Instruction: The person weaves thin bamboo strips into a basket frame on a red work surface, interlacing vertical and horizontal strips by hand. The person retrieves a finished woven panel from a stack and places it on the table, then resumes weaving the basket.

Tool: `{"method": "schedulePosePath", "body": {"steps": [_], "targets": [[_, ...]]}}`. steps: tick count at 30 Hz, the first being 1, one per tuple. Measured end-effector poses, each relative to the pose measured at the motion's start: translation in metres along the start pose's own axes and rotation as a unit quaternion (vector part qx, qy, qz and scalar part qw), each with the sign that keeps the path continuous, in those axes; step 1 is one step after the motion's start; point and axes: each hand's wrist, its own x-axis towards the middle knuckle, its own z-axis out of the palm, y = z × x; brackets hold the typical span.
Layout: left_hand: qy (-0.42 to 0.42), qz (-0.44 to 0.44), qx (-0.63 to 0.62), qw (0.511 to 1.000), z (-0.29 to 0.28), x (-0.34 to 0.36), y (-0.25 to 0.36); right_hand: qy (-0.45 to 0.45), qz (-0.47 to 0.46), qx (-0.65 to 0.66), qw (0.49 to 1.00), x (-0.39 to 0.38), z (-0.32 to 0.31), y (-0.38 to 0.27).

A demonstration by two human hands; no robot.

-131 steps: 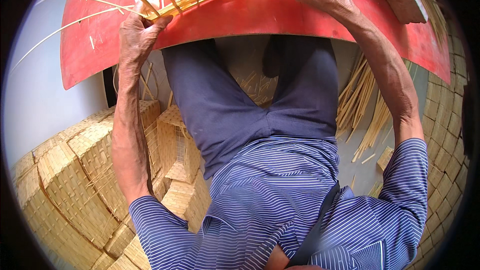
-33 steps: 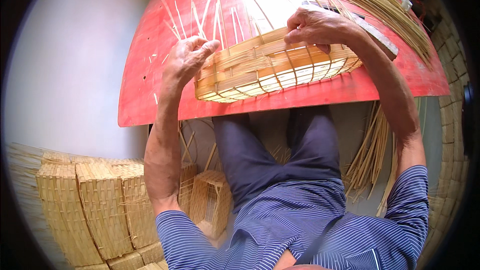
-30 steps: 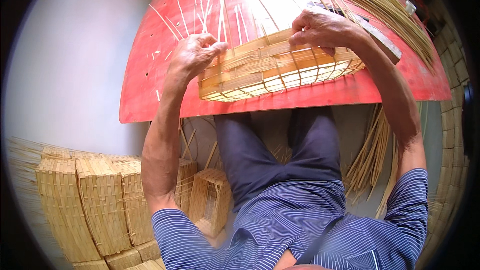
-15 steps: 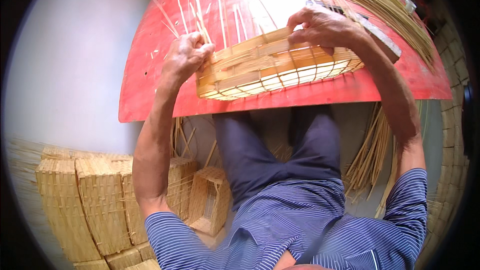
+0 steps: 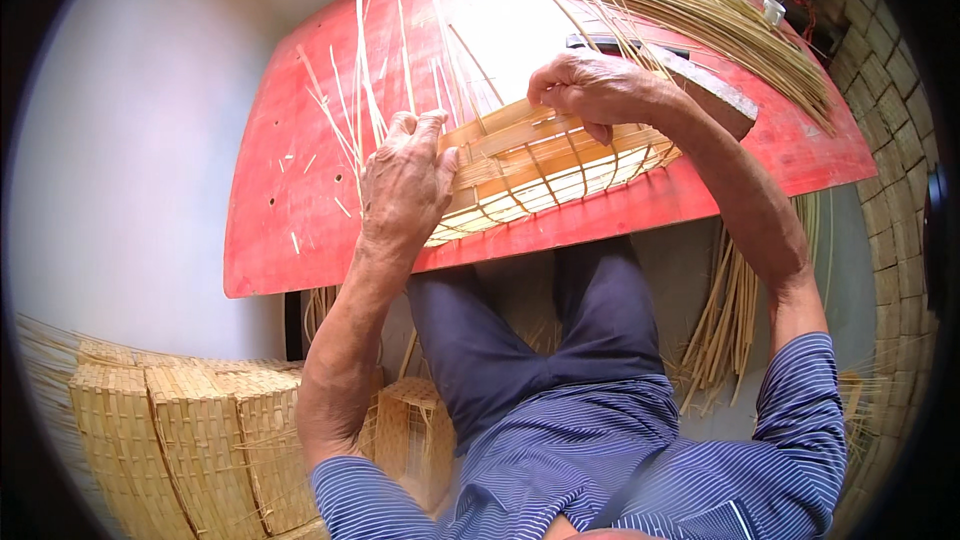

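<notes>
A partly woven bamboo basket (image 5: 540, 168) sits tilted near the front edge of the red table, its open-grid side toward me. My left hand (image 5: 408, 175) is closed over the basket's left end, its fingers curled at the top strip. My right hand (image 5: 600, 90) pinches the upper rim farther right, some fingers reaching down the woven side. Long pale upright strips (image 5: 404, 40) stick up from the basket's far side and fan outward. The palm sides of both hands are hidden.
Across the back of the red table (image 5: 300, 180) lies a bundle of long thin strips (image 5: 700, 10). A grey block (image 5: 715, 100) rests behind my right wrist. Finished-looking woven baskets (image 5: 190, 430) are stacked at lower left. More strips (image 5: 722, 310) hang below the table's right side.
My left hand has shifted right and down along the basket, its back now turned toward me. The right hand stays on the rim. The whole view has shifted a little.
</notes>
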Motion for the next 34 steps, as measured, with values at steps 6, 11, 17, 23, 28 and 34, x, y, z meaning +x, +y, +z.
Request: {"method": "schedulePosePath", "body": {"steps": [6, 11, 17, 23, 28, 34], "targets": [[-0.065, 0.004, -0.080, 0.995, 0.003, 0.018, -0.016, 0.015, 0.004, -0.009, 1.000, -0.001, 0.004, -0.008], [-0.074, -0.061, -0.189, 0.977, 0.005, 0.020, -0.007, 0.015, 0.004, 0.008, 1.000, -0.001, 0.006, -0.002], [-0.068, -0.047, -0.156, 0.984, 0.009, 0.021, -0.007, 0.016, 0.000, -0.016, 1.000, -0.002, 0.011, -0.003], [-0.071, -0.043, -0.169, 0.982, 0.015, 0.022, -0.016, 0.074, -0.067, -0.088, 0.991, -0.001, 0.017, 0.003], [-0.048, -0.051, -0.156, 0.985, 0.016, 0.023, -0.011, 0.066, -0.039, -0.100, 0.992, -0.003, 0.018, -0.002], [-0.075, -0.040, -0.140, 0.986, 0.020, 0.025, -0.017, 0.105, -0.096, -0.171, 0.975, -0.003, 0.023, 0.000]]}}
